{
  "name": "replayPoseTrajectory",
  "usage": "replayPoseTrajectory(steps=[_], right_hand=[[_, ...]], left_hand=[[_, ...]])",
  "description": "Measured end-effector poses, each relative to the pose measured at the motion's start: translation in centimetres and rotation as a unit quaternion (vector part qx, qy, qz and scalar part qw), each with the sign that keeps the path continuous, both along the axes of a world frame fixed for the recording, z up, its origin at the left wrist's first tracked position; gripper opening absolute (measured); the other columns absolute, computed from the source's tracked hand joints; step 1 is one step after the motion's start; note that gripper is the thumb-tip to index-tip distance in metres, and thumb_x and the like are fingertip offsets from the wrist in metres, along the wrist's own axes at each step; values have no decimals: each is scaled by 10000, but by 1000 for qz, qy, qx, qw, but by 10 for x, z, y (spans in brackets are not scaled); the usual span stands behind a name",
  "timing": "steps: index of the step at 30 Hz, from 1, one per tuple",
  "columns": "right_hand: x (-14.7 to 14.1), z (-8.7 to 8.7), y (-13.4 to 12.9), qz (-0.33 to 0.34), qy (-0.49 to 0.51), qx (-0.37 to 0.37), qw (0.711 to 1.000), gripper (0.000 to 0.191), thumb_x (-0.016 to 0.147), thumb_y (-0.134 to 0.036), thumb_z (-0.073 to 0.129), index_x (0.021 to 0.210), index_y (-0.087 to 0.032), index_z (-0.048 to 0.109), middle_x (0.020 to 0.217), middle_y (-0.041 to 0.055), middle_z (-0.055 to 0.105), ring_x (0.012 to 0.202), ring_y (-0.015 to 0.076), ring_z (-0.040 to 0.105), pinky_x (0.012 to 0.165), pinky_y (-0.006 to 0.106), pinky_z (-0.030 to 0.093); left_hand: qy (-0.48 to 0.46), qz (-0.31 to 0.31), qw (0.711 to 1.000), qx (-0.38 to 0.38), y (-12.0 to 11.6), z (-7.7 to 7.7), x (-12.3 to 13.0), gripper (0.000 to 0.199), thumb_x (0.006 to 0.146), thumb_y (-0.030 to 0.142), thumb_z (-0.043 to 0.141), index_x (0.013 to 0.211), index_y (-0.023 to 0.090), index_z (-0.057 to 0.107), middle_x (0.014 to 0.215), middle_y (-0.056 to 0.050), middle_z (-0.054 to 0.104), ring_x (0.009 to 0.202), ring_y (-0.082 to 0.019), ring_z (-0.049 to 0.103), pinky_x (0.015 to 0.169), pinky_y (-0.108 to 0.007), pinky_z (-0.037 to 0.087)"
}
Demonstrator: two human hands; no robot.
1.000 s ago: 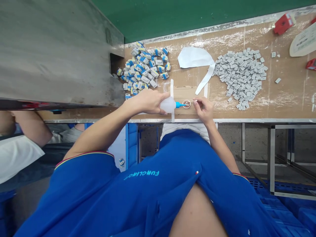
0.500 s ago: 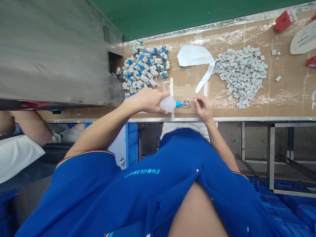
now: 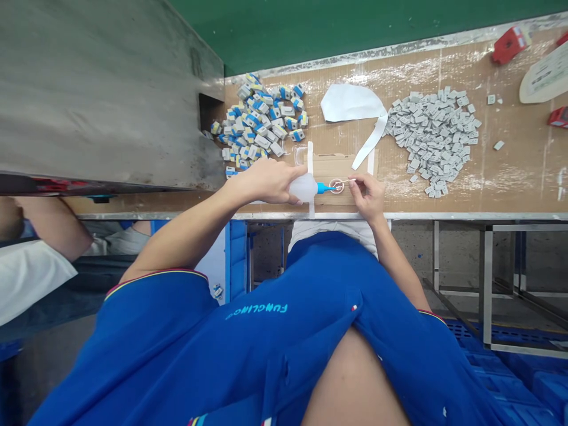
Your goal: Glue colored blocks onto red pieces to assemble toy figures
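Observation:
My left hand [image 3: 275,182] is wrapped round a translucent squeeze bottle [image 3: 303,188] lying tilted, its blue nozzle [image 3: 323,188] pointing right. The nozzle tip meets a small round clear piece [image 3: 336,186] on the cardboard pad [image 3: 331,165]. From the right, my right hand [image 3: 369,195] pinches a thin pale stick [image 3: 348,180], whose other end reaches the round piece. Whether the stick touches it I cannot tell. White tape strips [image 3: 310,155] run down the pad's sides.
Blue, white and yellow small blocks [image 3: 261,121] are heaped at left beside a metal housing [image 3: 110,100]. A white sheet [image 3: 352,102] lies behind the pad. Small grey-white tiles [image 3: 437,133] form a pile at right. Red objects [image 3: 510,45] sit far right. Another person's arm [image 3: 53,225] shows at left.
Both hands keep their grips on the bottle and the stick, nearly still. The whole view has shifted slightly.

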State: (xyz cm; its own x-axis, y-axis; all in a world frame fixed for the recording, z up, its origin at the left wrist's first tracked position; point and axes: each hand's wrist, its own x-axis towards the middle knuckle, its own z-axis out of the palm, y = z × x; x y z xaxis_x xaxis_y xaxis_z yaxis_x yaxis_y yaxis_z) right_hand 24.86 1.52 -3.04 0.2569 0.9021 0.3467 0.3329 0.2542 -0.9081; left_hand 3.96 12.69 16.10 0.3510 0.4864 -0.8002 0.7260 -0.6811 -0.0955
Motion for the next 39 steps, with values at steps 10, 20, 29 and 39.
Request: replayPoseTrajectory(steps=[10, 20, 29, 39], right_hand=[[1, -1, -1, 2, -6, 6, 1000, 468, 1096, -644, 580, 989, -237, 783, 849, 48, 793, 686, 181, 677, 639, 333, 543], [2, -1, -1, -2, -16, -1, 1000, 472, 1089, -646, 586, 987, -232, 788, 846, 47, 795, 687, 181, 681, 639, 329, 543], [3, 0, -2, -8, -25, -12, 1000, 510, 1085, -676, 569, 990, -226, 788, 838, 50, 797, 688, 183, 680, 659, 335, 551], [4, 3, -2, -5, -42, -26, 999, 551, 1061, -724, 573, 954, -231, 797, 811, 55, 786, 648, 185, 648, 616, 337, 527]], left_hand=[[-13, 2, 1000, 5, 1, -5, -4, 695, 966, 645, 689, 1498, 214, 570, 1351, -194, 792, 1233, -429, 758, 918, -400, 513], [-53, 8, 999, 12, -1, -14, -11, 624, 950, 607, 729, 1435, 235, 599, 1327, -165, 804, 1190, -408, 772, 879, -379, 499], [-78, 36, 996, 14, -5, -20, -16, 664, 905, 619, 781, 1416, 235, 602, 1320, -162, 793, 1202, -421, 767, 897, -387, 527], [-205, 104, 973, -7, -11, -51, -42, 673, 832, 640, 791, 1337, 223, 639, 1268, -174, 787, 1112, -412, 771, 851, -382, 520]])
